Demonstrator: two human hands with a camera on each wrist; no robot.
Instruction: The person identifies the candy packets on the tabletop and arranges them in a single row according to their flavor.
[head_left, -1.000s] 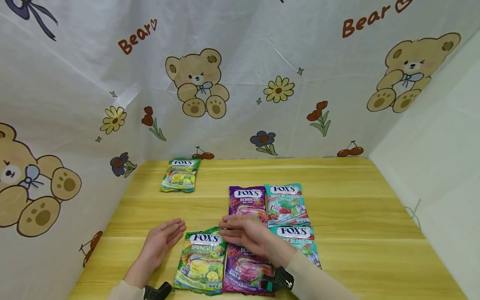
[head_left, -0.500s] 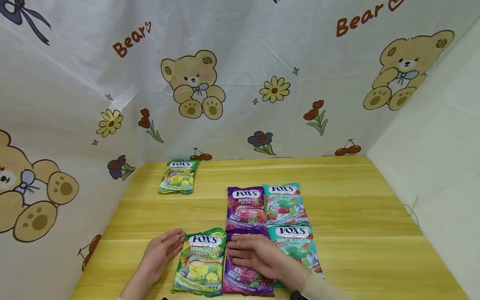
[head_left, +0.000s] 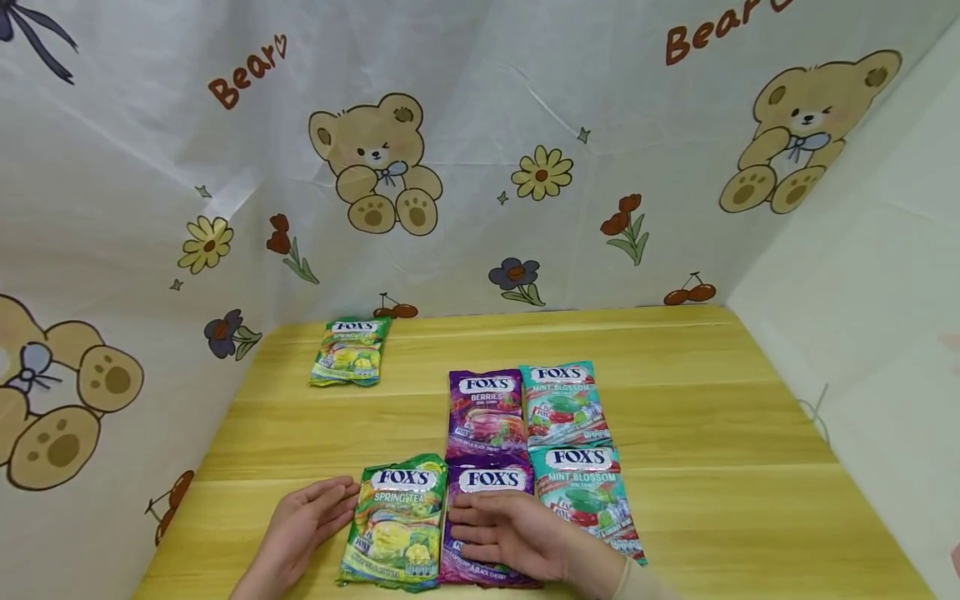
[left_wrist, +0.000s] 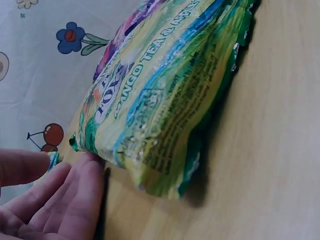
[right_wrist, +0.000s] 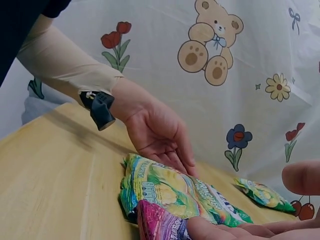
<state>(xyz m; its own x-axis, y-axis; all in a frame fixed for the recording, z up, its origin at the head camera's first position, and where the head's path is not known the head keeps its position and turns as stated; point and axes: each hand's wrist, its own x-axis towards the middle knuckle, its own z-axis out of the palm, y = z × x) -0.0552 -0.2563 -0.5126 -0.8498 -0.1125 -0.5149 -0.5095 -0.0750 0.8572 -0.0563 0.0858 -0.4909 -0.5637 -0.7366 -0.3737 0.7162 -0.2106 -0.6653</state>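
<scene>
My left hand lies at the left edge of a green Fox's Spring Tea candy bag, fingers extended, fingertips right at its side. The left wrist view shows those fingers beside the bag's end. Over the lower purple Fox's Berries candy bag is my right hand, its fingers stretched leftward across the front and hiding much of the print. The purple bag sits side by side with the green one. In the right wrist view, the right fingers overlap the purple bag's end, and the left hand shows behind the green bag.
Another purple Berries bag lies above the lower one. Two turquoise Mint Blossom bags form a column to the right. A second Spring Tea bag is at the back left of the wooden table. A bear-print cloth hangs behind.
My right hand has moved down from between the two purple bags onto the lower one, uncovering the upper purple and lower turquoise bags. The left hand has shifted slightly down. The bags keep their arrangement.
</scene>
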